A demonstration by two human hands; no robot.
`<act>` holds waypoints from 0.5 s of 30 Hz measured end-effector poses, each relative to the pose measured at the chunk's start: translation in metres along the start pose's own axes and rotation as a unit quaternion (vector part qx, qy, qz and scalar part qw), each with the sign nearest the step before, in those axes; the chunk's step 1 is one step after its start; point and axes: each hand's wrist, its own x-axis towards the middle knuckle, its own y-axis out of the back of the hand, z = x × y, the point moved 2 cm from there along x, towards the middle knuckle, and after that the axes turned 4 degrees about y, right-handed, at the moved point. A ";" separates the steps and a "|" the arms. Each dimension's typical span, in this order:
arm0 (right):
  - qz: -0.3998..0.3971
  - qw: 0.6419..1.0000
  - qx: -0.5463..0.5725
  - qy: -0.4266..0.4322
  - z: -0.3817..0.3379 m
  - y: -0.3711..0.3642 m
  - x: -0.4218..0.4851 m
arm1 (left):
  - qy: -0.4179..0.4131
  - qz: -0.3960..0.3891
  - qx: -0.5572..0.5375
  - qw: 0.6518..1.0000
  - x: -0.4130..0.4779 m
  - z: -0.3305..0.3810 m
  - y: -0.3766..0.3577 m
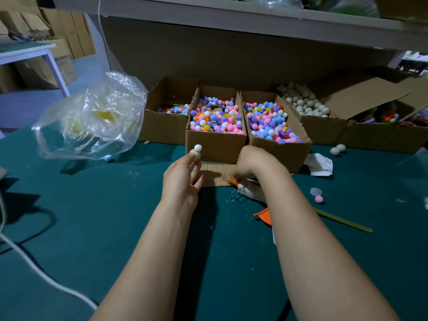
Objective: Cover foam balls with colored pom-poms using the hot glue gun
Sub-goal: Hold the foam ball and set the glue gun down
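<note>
My left hand (pixel 183 179) pinches a cream foam ball (pixel 195 154) at its fingertips, with a white pom-pom (pixel 197 148) stuck on top. It is raised in front of the middle box of colored pom-poms (pixel 216 117). My right hand (pixel 251 159) bends down at the wrist over the hot glue gun (pixel 249 192). The gun lies on the table with its orange nozzle (pixel 231 181) on a cardboard sheet (pixel 214 176). My right fingers are hidden behind the wrist. A second pom-pom box (pixel 271 122) and a box of white foam balls (pixel 305 103) stand behind.
A crumpled clear plastic bag (pixel 92 117) stands at the left, with a partly filled box (pixel 166 105) beside it. Two loose foam balls (pixel 338 149), a pink pom-pom (pixel 319 199), a white tissue (pixel 320 164) and a glue stick (pixel 342 220) lie at the right. A white cable (pixel 34 267) crosses the near left.
</note>
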 end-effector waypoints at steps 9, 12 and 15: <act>0.057 0.989 0.139 0.010 0.018 0.009 0.004 | 0.004 -0.003 -0.002 1.000 0.000 -0.001 0.000; 0.022 0.993 0.115 0.014 0.018 0.006 0.000 | 0.002 -0.005 0.000 1.000 0.000 -0.001 0.000; 0.016 0.997 0.080 0.005 0.015 0.005 0.001 | 0.000 -0.005 -0.005 1.000 0.000 0.000 0.000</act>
